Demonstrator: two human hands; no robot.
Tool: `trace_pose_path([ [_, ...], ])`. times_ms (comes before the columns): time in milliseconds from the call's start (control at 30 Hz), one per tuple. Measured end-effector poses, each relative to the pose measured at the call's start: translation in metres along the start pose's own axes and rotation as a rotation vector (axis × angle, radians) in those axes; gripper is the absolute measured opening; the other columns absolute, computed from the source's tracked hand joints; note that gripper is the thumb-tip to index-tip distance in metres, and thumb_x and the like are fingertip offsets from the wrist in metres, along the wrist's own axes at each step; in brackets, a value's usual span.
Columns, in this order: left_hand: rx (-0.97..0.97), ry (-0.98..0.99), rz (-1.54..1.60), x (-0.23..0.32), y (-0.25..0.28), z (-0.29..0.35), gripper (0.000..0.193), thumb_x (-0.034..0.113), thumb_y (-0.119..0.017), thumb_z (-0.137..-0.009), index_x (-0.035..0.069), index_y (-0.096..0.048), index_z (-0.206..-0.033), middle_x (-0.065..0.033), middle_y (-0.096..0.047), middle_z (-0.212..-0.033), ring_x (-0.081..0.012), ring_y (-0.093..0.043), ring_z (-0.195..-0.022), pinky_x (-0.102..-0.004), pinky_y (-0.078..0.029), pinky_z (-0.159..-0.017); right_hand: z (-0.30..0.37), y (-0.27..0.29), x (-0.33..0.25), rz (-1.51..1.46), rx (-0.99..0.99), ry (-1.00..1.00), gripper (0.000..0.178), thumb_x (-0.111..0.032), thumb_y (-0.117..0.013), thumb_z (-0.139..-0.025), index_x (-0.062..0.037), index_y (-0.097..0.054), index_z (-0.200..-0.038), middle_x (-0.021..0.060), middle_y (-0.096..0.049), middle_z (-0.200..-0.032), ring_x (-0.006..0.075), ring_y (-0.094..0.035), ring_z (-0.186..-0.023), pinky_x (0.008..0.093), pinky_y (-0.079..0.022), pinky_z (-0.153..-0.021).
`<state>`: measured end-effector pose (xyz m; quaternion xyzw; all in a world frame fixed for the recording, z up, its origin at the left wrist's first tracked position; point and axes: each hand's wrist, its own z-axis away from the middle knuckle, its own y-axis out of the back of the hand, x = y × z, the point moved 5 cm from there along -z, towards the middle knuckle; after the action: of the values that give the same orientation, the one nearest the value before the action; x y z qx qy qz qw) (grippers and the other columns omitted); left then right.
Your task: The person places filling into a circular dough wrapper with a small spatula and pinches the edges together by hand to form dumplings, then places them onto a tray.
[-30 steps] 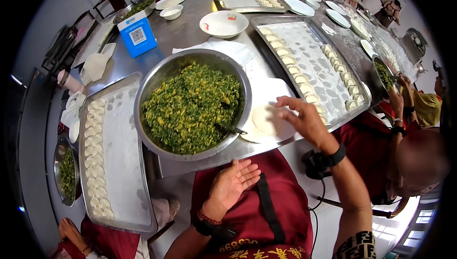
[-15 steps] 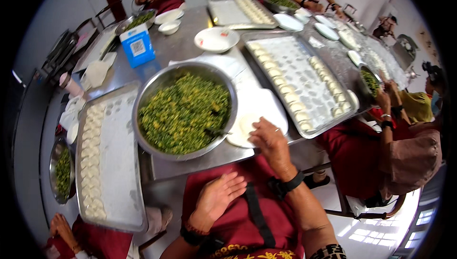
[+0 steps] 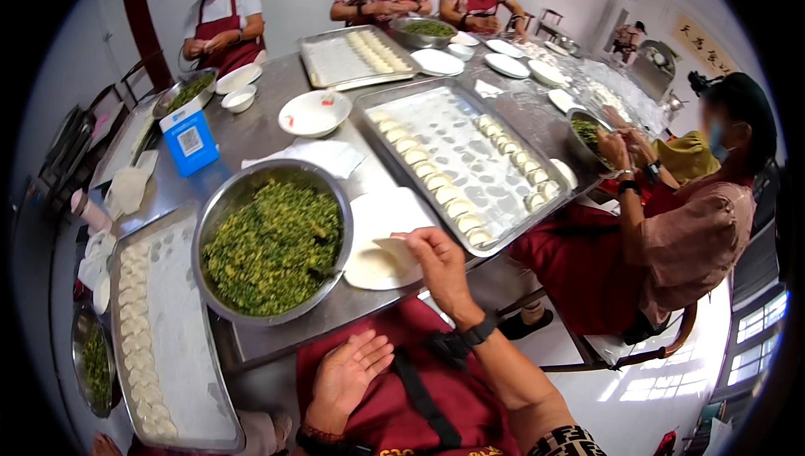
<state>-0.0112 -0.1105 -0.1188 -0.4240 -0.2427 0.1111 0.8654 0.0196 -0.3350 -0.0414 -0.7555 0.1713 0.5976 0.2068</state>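
My right hand [image 3: 442, 267] pinches the edge of a pale dumpling wrapper [image 3: 398, 251] between thumb and fingers. The wrapper tilts up over a white plate-like surface [image 3: 396, 206] at the table's near edge; more flat dough seems to lie there. Palm up above my dark red apron, my left hand [image 3: 356, 365] is open with nothing in it. Left of the wrapper stands a large steel bowl [image 3: 199, 242] of chopped green and yellow filling [image 3: 272, 242], a dark utensil handle perhaps at its right rim.
Metal trays with rows of dumplings lie to the right [image 3: 470, 121] and left [image 3: 189, 347] of the bowl. A white bowl [image 3: 314, 114] and blue stand-up sign [image 3: 189, 144] are behind it. A co-worker [image 3: 696, 230] sits at the right; several others work across the table.
My view has turned, shifting the table leftward in the picture. My right hand, at the dough before, now lifts the wrapper's edge. The left hand stays open over the apron.
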Motion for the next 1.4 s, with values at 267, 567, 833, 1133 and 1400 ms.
trace_pose_path([
  [267, -0.382, -0.161, 0.001, 0.004, -0.032, 0.007, 0.053, 0.027, -0.061, -0.097, -0.002, -0.044, -0.138, -0.0155, -0.048, -0.142, -0.0304, -0.04, -0.137, -0.0479, -0.028, -0.118, 0.076, -0.044, 0.0, -0.556, -0.059, -0.598, 0.026, -0.03, -0.064, -0.097, -0.0048, -0.06, -0.105, 0.0007, -0.064, -0.087, 0.0084, -0.055, -0.068, 0.0251, -0.049, -0.066],
  [567, -0.158, -0.425, 0.011, 0.026, -0.024, 0.028, 0.05, 0.028, -0.058, -0.099, -0.002, -0.044, -0.137, -0.0136, -0.053, -0.137, -0.0245, -0.05, -0.127, -0.0424, -0.037, -0.111, 0.102, -0.063, 0.012, -0.308, -0.212, -0.582, 0.017, -0.016, -0.061, -0.098, -0.0024, -0.06, -0.107, 0.0036, -0.066, -0.096, 0.0084, -0.062, -0.081, 0.0224, -0.051, -0.075],
  [833, -0.077, -0.412, 0.066, 0.051, 0.0, 0.061, 0.04, 0.021, -0.053, -0.101, -0.007, -0.049, -0.129, -0.0209, -0.057, -0.129, -0.0361, -0.053, -0.126, -0.0481, -0.04, -0.11, 0.065, -0.063, -0.019, 0.134, -0.137, -0.18, 0.027, -0.006, -0.07, -0.09, -0.0001, -0.06, -0.115, 0.0035, -0.067, -0.081, 0.0084, -0.06, -0.075, 0.0225, -0.05, -0.072],
  [1133, 0.015, -0.397, 0.176, 0.066, 0.006, 0.086, 0.04, 0.021, -0.046, -0.103, -0.009, -0.046, -0.129, -0.0252, -0.054, -0.131, -0.0422, -0.049, -0.127, -0.0531, -0.037, -0.112, 0.022, -0.108, -0.039, 0.528, -0.358, 0.331, 0.027, -0.012, -0.076, -0.083, -0.0027, -0.07, -0.108, 0.0058, -0.065, -0.079, 0.0142, -0.059, -0.067, 0.0273, -0.047, -0.062],
  [1400, 0.022, -0.361, 0.217, 0.073, 0.008, 0.085, 0.048, 0.029, -0.041, -0.105, -0.01, -0.042, -0.132, -0.0279, -0.051, -0.134, -0.0403, -0.048, -0.129, -0.0518, -0.036, -0.113, 0.014, -0.103, -0.065, 0.629, -0.343, 0.314, 0.016, -0.015, -0.065, -0.095, -0.0013, -0.071, -0.103, 0.0067, -0.069, -0.084, 0.0131, -0.061, -0.068, 0.0273, -0.049, -0.062],
])
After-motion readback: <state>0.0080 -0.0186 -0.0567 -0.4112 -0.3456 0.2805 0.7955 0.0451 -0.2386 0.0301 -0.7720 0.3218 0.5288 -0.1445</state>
